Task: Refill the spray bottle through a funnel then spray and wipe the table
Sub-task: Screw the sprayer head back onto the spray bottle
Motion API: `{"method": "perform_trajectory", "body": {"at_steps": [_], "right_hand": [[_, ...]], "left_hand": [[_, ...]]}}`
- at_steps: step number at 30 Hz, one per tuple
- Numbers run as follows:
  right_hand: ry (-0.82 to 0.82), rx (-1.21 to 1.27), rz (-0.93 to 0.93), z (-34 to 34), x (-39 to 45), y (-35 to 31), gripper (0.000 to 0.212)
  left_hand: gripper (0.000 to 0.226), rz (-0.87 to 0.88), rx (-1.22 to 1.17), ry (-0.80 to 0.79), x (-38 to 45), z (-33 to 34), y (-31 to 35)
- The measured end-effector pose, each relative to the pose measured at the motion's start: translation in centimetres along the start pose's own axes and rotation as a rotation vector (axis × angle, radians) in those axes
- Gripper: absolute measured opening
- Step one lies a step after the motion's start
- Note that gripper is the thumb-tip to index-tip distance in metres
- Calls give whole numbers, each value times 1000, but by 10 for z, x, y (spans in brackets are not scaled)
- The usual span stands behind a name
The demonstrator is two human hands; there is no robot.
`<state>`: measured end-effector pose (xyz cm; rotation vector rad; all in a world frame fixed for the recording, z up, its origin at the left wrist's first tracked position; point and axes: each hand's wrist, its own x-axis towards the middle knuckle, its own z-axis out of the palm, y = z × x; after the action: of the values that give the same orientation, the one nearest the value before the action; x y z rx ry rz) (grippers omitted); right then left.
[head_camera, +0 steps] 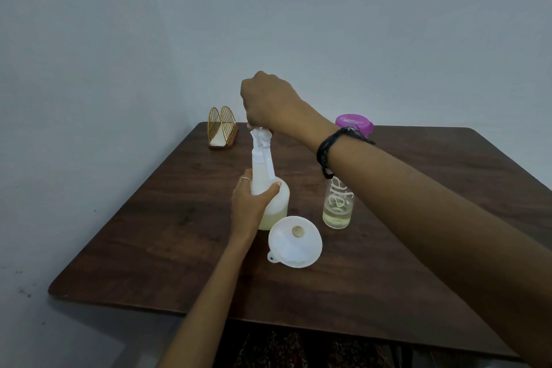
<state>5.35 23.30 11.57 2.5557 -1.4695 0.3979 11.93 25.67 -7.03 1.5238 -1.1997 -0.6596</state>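
A plain home room, likely a dining corner: a dark wooden table [418, 248] stands against bare painted walls [89, 69], with a gold wire napkin holder [222, 128] at its far edge.

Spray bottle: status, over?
Left hand grips spray bottle body; right hand grips spray head. Funnel lies on table, off bottle. Nothing in the way.
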Motion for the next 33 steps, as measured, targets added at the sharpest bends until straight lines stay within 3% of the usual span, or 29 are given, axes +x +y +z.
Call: {"method": "perform_trajectory", "body": {"at_steps": [5, 9, 12, 16, 19, 24, 30, 33], "right_hand": [[-353, 177, -54, -15, -5, 13, 34], [-416, 264, -42, -17, -5, 22, 36], [-384, 332, -27, -11, -3, 22, 19], [-174, 123, 3, 3, 1, 16, 41], [-168, 204, 55, 11, 3, 17, 46], [-78, 521, 76, 23, -9, 17, 18], [-182, 212, -44, 9, -15, 17, 30], [-132, 32, -88, 6, -15, 18, 33]], "left_hand": [[56, -12, 6, -16, 4, 0, 0], [56, -16, 8, -11, 3, 1, 0], [51, -8, -33, -19, 2, 0, -2], [50, 26, -15, -22, 2, -1, -2], [47, 20, -21, -11, 4, 0, -3], [37, 22, -10, -8, 4, 0, -2], [48, 32, -2, 2, 4, 0, -5], [52, 26, 4, 6, 2, 0, -6]]}}
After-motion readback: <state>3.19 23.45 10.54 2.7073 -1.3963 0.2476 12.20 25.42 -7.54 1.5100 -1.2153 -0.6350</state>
